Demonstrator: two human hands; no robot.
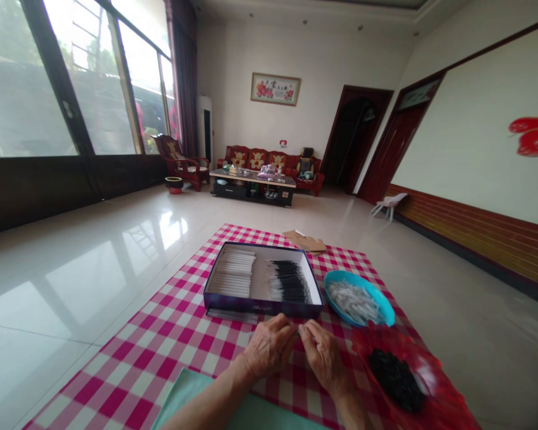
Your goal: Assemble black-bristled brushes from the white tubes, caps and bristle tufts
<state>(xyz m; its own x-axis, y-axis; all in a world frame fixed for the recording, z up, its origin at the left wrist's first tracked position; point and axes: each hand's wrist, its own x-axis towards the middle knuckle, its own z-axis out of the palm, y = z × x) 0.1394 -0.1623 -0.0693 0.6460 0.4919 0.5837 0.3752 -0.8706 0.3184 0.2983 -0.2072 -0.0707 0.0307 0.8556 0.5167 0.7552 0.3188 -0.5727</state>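
My left hand (272, 344) and my right hand (321, 352) meet fingertip to fingertip over the checked cloth, just in front of a shallow dark-blue box (264, 306). Both have their fingers pinched together; whatever sits between them is too small to make out. Inside the box, white sticks (234, 272) lie in rows at the left, and slim black-tipped pieces (290, 282) are bunched at the right. A blue bowl (388, 310) of whitish translucent pieces stands right of the box. Nearer my right forearm, small black pieces (397, 380) lie on red plastic (448, 403).
The checked tablecloth (138, 358) covers the table, with a pale green cloth (183, 391) at its near edge. Flattened brown cardboard (307, 241) lies behind the box. Farther off stand a low table (253, 176), a red sofa and a small stool (389, 205).
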